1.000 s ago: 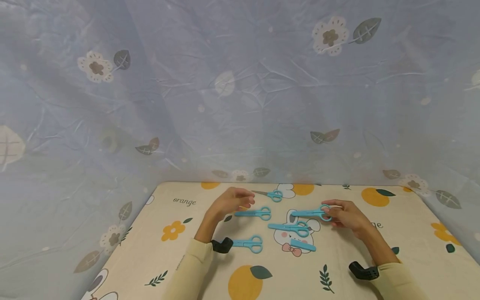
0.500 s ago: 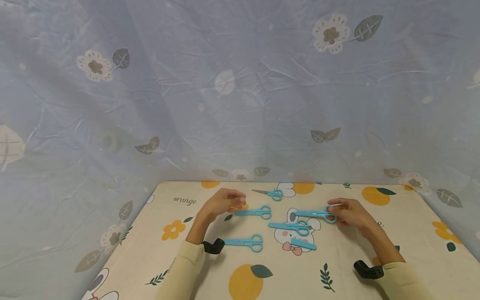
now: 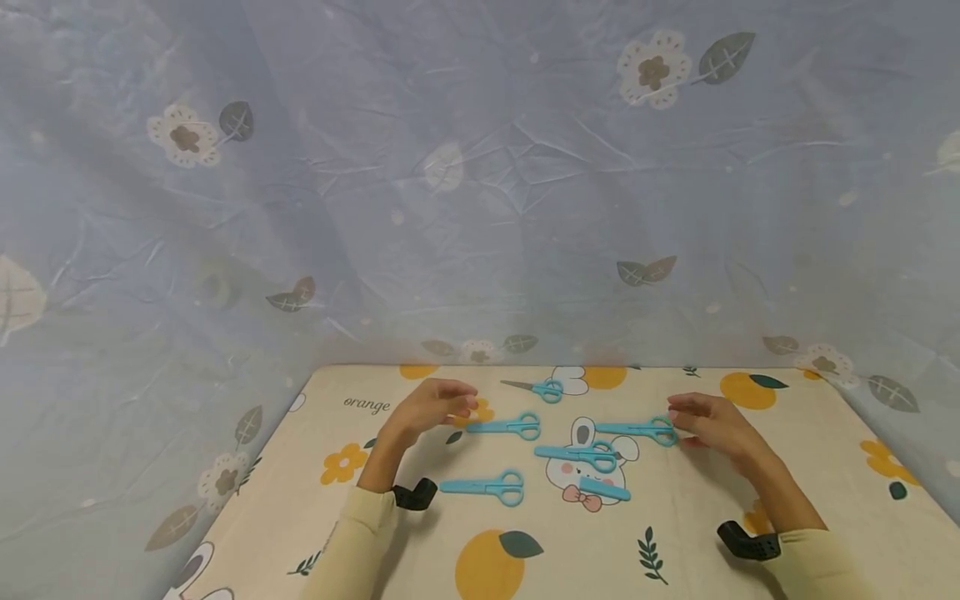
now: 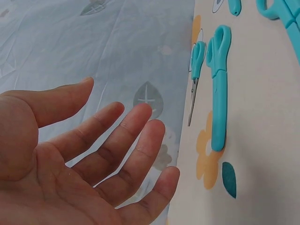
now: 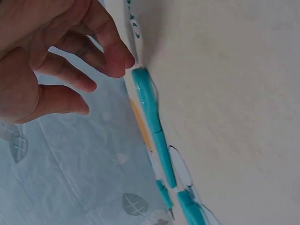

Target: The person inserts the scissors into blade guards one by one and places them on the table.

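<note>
My left hand (image 3: 429, 408) hovers with relaxed, spread fingers, holding nothing; in the left wrist view its palm and fingers show. Right of it lie sheathed light-blue scissors (image 3: 510, 426), and behind those, scissors with bare metal blades (image 3: 543, 389). My right hand (image 3: 712, 425) is by the handle loops of another sheathed pair of scissors (image 5: 149, 103). Its thumb and fingers are apart, and a fingertip is close to the handle end; whether it touches cannot be told. More sheathed scissors (image 3: 577, 455) lie mid-table, with a loose blue sheath (image 3: 604, 488) in front.
Another sheathed pair of scissors (image 3: 483, 487) lies nearer, right of the left wrist. The table (image 3: 585, 558) has a cream cloth printed with oranges, leaves and a rabbit. A blue-grey flowered sheet (image 3: 480, 250) hangs behind it.
My left hand has drawn back to the left. The right hand has shifted right, taking its sheathed scissors a little that way, and its fingers have come off the handle.
</note>
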Demonstrator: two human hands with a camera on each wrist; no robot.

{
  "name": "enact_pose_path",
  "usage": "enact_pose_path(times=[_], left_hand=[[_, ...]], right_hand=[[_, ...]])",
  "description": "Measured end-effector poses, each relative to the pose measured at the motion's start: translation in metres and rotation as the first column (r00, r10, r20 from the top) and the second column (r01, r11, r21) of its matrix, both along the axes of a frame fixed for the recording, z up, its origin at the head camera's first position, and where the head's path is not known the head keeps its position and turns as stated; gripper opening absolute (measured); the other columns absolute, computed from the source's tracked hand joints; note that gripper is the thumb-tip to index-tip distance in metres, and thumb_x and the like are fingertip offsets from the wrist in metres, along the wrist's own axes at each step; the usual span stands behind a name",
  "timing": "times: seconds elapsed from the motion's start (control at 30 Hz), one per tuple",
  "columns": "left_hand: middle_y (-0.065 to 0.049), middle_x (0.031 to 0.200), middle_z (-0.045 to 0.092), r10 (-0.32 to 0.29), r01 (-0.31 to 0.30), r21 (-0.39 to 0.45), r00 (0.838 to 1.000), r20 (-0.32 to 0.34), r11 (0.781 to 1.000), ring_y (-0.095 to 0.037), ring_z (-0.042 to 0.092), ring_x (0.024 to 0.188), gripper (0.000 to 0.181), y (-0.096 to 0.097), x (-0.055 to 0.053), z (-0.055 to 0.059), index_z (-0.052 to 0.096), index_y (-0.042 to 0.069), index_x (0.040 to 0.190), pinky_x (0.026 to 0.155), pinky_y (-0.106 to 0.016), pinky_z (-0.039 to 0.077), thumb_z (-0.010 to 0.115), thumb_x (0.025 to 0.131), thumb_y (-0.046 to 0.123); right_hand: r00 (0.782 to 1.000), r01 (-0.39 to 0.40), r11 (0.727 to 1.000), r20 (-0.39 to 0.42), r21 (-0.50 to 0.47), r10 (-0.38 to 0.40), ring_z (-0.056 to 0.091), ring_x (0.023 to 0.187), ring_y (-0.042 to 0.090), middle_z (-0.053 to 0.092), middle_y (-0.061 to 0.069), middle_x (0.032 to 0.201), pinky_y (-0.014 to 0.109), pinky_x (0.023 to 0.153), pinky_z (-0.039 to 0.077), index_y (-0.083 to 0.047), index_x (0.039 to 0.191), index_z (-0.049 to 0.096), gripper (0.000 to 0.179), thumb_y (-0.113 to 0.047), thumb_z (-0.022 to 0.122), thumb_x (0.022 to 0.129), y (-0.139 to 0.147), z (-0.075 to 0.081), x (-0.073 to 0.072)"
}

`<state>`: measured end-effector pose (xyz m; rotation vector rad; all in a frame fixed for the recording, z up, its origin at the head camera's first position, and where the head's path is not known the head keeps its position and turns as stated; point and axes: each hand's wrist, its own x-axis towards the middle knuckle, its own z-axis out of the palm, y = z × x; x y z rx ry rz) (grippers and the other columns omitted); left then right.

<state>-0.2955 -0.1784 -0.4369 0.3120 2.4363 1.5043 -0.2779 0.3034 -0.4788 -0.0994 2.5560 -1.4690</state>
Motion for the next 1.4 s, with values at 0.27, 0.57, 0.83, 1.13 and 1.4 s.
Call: enact_pose_path(times=[0.27, 0.57, 0.83, 1.13, 1.4], left_hand=[[-0.014, 0.129, 0.076, 0.042, -0.046, -0.079, 0.998, -0.044, 0.996, -0.03, 0.072, 0.119, 0.043, -0.003, 0.001, -0.003, 0.068, 0.001, 0.14, 0.103, -0.054, 0.058, 0.067, 0.107, 0.028], [-0.017, 0.132, 0.075, -0.032, 0.026, -0.101, 0.998, -0.056, 0.995, -0.036, 0.073, 0.115, 0.038, 0.009, -0.002, -0.004, 0.069, 0.0, 0.139, 0.099, -0.049, 0.062, 0.065, 0.108, 0.022], [-0.01, 0.133, 0.075, -0.065, 0.051, -0.178, 0.995, -0.072, 0.983, -0.033, 0.066, 0.128, 0.037, 0.025, 0.002, -0.007, 0.071, 0.005, 0.138, 0.107, -0.053, 0.056, 0.068, 0.106, 0.024], [-0.009, 0.134, 0.075, -0.086, 0.073, -0.204, 0.995, -0.054, 0.976, -0.033, 0.065, 0.13, 0.039, 0.033, 0.008, -0.006, 0.071, 0.006, 0.138, 0.109, -0.056, 0.053, 0.07, 0.105, 0.027], [-0.011, 0.134, 0.074, -0.123, 0.103, -0.209, 0.989, -0.084, 0.972, -0.036, 0.064, 0.132, 0.038, 0.036, 0.012, -0.001, 0.072, 0.005, 0.137, 0.113, -0.057, 0.051, 0.07, 0.105, 0.025]], right_hand=[[1.0, -0.022, 0.999, -0.01, -0.032, 0.021, 0.063, 0.131, 0.042, 0.048, 0.033, 0.159, 0.035, 0.094, 0.064, 0.009, 0.156, 0.044, 0.061, -0.029, 0.06, 0.111, 0.007, 0.008, 0.002], [0.992, -0.114, 0.993, -0.051, -0.025, 0.113, 0.06, 0.135, 0.048, 0.049, 0.037, 0.157, 0.049, 0.101, 0.062, 0.013, 0.156, 0.042, 0.062, -0.028, 0.06, 0.112, 0.007, 0.009, 0.003], [0.99, -0.134, 0.991, -0.039, -0.009, 0.134, 0.06, 0.135, 0.048, 0.048, 0.036, 0.157, 0.053, 0.103, 0.061, 0.011, 0.156, 0.042, 0.063, -0.029, 0.06, 0.112, 0.004, 0.012, 0.005], [0.992, -0.12, 0.993, -0.023, 0.019, 0.12, 0.063, 0.131, 0.044, 0.05, 0.034, 0.156, 0.05, 0.099, 0.063, 0.011, 0.155, 0.045, 0.063, -0.031, 0.062, 0.111, -0.002, 0.015, 0.007], [0.992, -0.126, 0.992, -0.02, 0.033, 0.126, 0.063, 0.13, 0.044, 0.055, 0.034, 0.152, 0.051, 0.099, 0.063, 0.01, 0.153, 0.048, 0.056, -0.025, 0.061, 0.111, -0.007, 0.016, 0.006]])
